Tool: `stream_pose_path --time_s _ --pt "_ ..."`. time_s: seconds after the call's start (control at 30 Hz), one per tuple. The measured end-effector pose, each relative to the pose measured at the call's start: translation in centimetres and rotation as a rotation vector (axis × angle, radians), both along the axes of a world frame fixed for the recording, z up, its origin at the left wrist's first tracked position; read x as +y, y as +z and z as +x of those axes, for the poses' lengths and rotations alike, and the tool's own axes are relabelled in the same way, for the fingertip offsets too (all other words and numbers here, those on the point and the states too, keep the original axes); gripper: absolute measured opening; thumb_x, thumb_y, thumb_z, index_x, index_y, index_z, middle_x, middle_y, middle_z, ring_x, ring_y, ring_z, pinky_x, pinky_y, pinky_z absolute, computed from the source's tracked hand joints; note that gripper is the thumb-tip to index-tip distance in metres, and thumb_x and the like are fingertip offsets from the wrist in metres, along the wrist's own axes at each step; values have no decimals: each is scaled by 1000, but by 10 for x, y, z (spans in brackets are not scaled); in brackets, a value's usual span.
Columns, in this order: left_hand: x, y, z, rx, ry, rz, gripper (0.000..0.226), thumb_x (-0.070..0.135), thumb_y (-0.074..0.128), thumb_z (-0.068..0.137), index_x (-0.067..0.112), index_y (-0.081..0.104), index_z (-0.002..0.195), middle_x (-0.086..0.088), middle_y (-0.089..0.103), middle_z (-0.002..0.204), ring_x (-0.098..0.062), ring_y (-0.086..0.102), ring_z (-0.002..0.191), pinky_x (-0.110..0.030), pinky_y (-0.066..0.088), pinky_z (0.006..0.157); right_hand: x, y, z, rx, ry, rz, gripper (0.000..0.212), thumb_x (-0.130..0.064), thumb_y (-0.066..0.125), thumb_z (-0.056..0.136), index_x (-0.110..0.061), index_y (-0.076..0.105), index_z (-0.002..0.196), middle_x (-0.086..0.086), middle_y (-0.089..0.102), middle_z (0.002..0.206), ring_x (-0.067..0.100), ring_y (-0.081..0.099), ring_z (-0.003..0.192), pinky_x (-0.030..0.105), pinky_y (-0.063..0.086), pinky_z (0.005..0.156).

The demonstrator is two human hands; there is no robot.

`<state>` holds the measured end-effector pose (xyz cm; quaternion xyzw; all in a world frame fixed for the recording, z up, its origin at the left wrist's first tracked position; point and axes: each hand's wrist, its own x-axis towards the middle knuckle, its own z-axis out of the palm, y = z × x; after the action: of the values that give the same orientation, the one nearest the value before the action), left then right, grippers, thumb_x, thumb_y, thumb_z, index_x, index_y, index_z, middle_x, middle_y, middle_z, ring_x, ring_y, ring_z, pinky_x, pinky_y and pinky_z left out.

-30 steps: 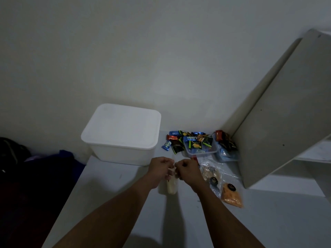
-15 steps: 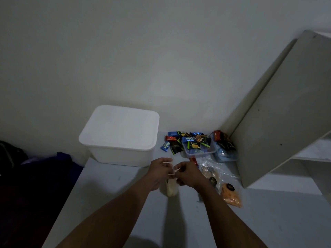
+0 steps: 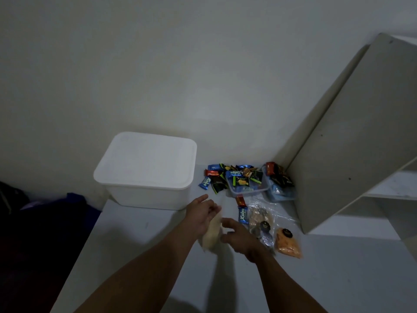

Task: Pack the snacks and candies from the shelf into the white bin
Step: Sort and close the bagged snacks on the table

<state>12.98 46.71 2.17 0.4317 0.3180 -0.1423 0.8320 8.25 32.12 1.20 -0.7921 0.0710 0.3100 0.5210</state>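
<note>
left hand [image 3: 201, 213] gripping a pale snack bag [image 3: 211, 234] by its top, right hand [image 3: 239, 236] loosely spread beside it, before the white bin [image 3: 146, 177].

Left forearm [image 3: 146, 267], right forearm [image 3: 282, 283]: both bare along the whole visible length. Left hand [image 3: 200, 213], right hand [image 3: 237, 236]: bare too. Dim light, detail poor.
</note>
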Motion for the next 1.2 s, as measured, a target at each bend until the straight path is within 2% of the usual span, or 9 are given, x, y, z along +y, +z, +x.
stream_pose_path --time_s 0.17,0.33,0.43,0.53,0.67,0.83,0.93,1.03,1.2 --pt "-8 -3 -8 100 -97 -31 27 -15 54 85 3 55 105 -22 56 89 -28 62 81 -39 59 70 8 -11 -10 -38 -73 51 26 -17 65 89 -29 57 110 -12 60 110 2 56 89 20 47 66" --pt "-13 -14 -11 187 -104 -146 3 -3 46 93 -2 48 95 -16 44 92 -33 54 83 -51 53 79 10 -29 -18 -111 -23 93 72 -9 87 64 -20 52 127 -2 63 119 9 66 95 25 57 77" --pt "-15 -14 -9 194 -119 -148 4 0 45 94 0 47 92 -15 43 92 -33 54 83 -49 52 82 12 -32 -19 -192 -167 63 38 -9 72 80 -25 60 113 -2 67 109 15 65 97 27 56 78" --pt "-7 -23 -2 100 -242 281 27 5 56 89 4 55 116 -15 56 94 -27 58 76 -39 55 65 3 -21 -14 -51 -263 53 26 -2 53 89 -18 63 108 9 69 100 16 66 84 30 53 65" --pt "15 -43 -7 -180 -688 1075 68 17 72 77 25 48 139 -5 48 136 -27 48 123 -34 43 100 -22 -8 1 66 -148 -10 22 -5 51 91 -18 63 104 11 66 92 22 64 81 39 57 68" --pt "16 -66 -21 -1 -646 789 34 7 67 80 8 63 114 -17 66 111 -25 63 88 -34 52 78 -31 -19 15 -73 -471 45 43 -7 70 85 -13 50 123 17 62 103 27 66 84 40 60 67" --pt "13 -73 -31 65 -521 580 39 5 67 81 10 50 115 -22 65 100 -26 57 69 -37 48 65 -25 -32 10 -237 -619 -71 56 -13 76 82 -8 48 130 6 56 120 24 58 105 42 55 87" --pt "5 -77 -39 -34 -592 697 47 7 69 80 12 48 121 -10 64 97 -23 60 81 -36 50 71 -21 -47 -2 -244 -642 -97 57 -8 68 86 -9 42 137 8 52 127 27 53 119 43 48 99" --pt "-2 -73 -43 -67 -841 738 46 14 64 90 13 51 133 -11 52 132 -21 58 107 -24 48 79 -23 -71 -11 -233 -479 -132 50 -3 54 88 -14 44 135 14 52 133 32 50 125 50 44 105"
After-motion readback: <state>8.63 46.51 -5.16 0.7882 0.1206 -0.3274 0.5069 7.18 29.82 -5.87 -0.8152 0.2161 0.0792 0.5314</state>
